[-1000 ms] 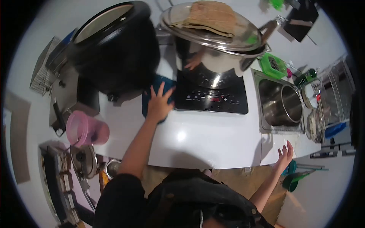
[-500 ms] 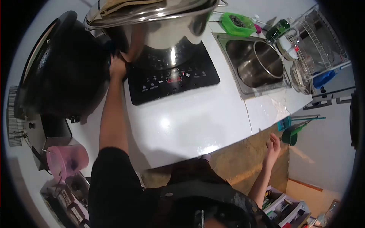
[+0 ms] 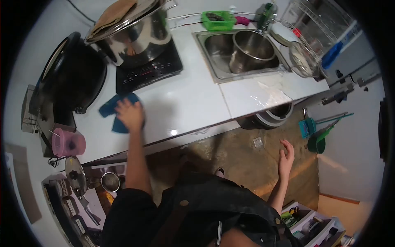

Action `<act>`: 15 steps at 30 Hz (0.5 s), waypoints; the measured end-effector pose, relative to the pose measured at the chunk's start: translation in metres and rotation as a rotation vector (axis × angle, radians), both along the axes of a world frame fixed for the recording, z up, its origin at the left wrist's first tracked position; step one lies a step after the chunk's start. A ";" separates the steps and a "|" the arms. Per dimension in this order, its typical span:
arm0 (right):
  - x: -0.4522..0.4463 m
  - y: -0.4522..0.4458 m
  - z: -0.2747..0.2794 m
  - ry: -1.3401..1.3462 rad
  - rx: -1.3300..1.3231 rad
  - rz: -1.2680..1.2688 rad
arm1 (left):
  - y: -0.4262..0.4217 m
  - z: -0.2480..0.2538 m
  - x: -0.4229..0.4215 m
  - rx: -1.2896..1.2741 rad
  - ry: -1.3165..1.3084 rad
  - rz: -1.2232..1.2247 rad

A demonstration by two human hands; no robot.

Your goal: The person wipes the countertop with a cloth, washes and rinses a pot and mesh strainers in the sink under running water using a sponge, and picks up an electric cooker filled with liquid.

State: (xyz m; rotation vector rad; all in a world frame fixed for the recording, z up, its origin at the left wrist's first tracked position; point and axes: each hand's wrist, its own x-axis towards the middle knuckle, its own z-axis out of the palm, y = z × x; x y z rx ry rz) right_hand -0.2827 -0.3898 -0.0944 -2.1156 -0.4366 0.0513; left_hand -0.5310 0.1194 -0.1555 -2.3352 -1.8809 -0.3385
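Note:
Spread on the white counter (image 3: pixel 185 103) is a blue cloth (image 3: pixel 109 108), just in front of the black induction cooker (image 3: pixel 150 72). My left hand (image 3: pixel 130 114) lies flat on this cloth with its fingers apart. A large steel pot (image 3: pixel 142 43) stands on the cooker, with a lid and a folded brown cloth (image 3: pixel 113 16) on top. Beyond the counter's front edge, my right hand (image 3: pixel 286 158) hangs in the air over the floor, fingers loosely curled and apart, holding nothing.
A big black cooker pot (image 3: pixel 76 74) and a pink container (image 3: pixel 69 142) stand at the left. At the right are a sink (image 3: pixel 210 53) holding a steel pot (image 3: pixel 251 51), a green basket (image 3: pixel 218 20) and a wire dish rack (image 3: pixel 312 24). Drawers lie below.
My left hand has come back from between the black pot and the cooker to the counter's front, with the blue cloth under it. The view has shifted; my right hand stays raised and empty.

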 end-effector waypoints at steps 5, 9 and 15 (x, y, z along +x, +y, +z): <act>0.000 -0.083 -0.023 0.072 0.161 -0.127 | -0.159 0.011 0.198 0.011 -0.083 -0.370; -0.007 -0.107 -0.017 0.079 0.092 -0.118 | -0.273 0.014 0.282 -0.101 -0.418 -0.729; 0.020 -0.140 -0.006 0.028 0.132 -0.082 | -0.276 0.100 0.291 -0.106 -1.101 -0.854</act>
